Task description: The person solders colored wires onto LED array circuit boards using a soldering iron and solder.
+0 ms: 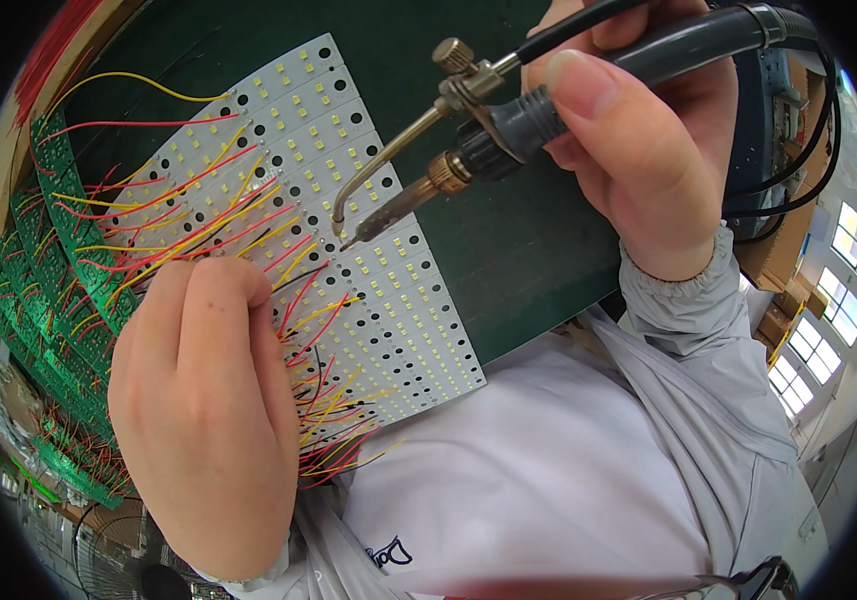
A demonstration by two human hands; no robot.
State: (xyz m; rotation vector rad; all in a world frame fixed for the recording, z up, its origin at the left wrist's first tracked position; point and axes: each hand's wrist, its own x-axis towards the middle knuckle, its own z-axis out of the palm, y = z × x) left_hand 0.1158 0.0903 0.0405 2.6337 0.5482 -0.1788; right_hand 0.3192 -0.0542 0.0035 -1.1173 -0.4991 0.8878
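My right hand (pixel 648 150) is wrapped round a soldering iron (pixel 413 195) with a dark handle and a thin bent metal feed tube (pixel 388 150) clamped alongside. The iron's tip sits at or just above a white LED panel (pixel 363 130), near a row of solder joints; contact cannot be told. My left hand (pixel 203 400) is closed in a pinch over the panel's left part, at thin wires (pixel 298 258). Its fingertips are partly hidden, so which wire they grip is unclear. Red, yellow and black wires run from the panel to green circuit boards (pixel 83 220) at the left.
Underneath lies a dark green work surface (pixel 518 270). Several more green boards with wires (pixel 78 370) are stacked at the left. Black cables (pixel 808 180) loop past a blue-grey box (pixel 760 120) at the right. A fan (pixel 123 560) stands at the lower left.
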